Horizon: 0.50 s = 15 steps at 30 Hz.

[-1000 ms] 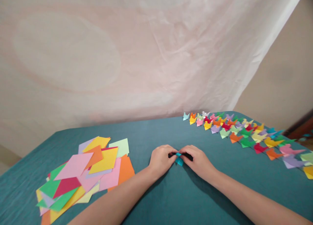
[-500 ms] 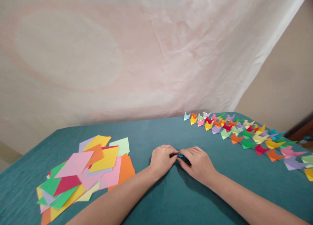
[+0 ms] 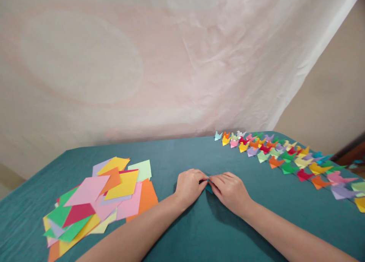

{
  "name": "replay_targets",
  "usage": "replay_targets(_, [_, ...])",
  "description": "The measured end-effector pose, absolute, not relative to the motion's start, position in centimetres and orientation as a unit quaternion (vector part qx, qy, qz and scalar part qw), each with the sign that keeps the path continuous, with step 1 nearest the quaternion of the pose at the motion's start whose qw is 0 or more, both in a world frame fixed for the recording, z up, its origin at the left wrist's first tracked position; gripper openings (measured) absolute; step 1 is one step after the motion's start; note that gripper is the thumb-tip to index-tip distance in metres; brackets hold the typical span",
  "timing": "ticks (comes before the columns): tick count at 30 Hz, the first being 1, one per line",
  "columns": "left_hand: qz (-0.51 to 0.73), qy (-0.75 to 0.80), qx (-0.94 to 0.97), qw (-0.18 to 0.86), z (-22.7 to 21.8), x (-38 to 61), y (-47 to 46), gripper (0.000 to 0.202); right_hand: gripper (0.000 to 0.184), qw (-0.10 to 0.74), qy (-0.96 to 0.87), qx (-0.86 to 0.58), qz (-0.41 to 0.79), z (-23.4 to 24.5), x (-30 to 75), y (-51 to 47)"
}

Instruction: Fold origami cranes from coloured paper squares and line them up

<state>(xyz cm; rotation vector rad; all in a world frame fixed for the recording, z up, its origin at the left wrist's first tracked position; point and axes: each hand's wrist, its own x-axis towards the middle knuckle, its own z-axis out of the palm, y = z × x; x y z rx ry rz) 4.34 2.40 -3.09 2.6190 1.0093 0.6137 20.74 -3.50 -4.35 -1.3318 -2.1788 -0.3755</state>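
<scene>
My left hand [image 3: 190,185] and my right hand [image 3: 230,189] meet at the middle of the teal table [image 3: 199,235], fingers curled and pressed together over a small teal folded paper [image 3: 209,186]. Only a sliver of that paper shows between the fingertips; the rest is hidden under both hands. Each hand pinches it against the tabletop.
A loose pile of coloured paper squares [image 3: 97,197] lies to the left. Rows of several small folded paper birds [image 3: 285,157] run along the right side toward the table's corner. A pale cloth backdrop [image 3: 142,64] hangs behind the table.
My hands have closed in over the teal paper, which showed more one second ago and is now almost covered. My right hand shifted slightly left and down.
</scene>
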Motion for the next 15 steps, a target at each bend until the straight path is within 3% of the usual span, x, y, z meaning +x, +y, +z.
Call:
replay_targets(10, [0.176,0.302,0.936,0.042,-2.82,3.9,2.2,0.02,0.024,0.21,-0.84,-0.461,-0.197,-4.21,21.24,-3.57])
replay_targets(15, [0.171,0.276,0.946,0.02,-2.99,3.56,2.59,0.02,0.021,0.216,-0.838,-0.466,-0.187,-4.08,21.17,-3.69])
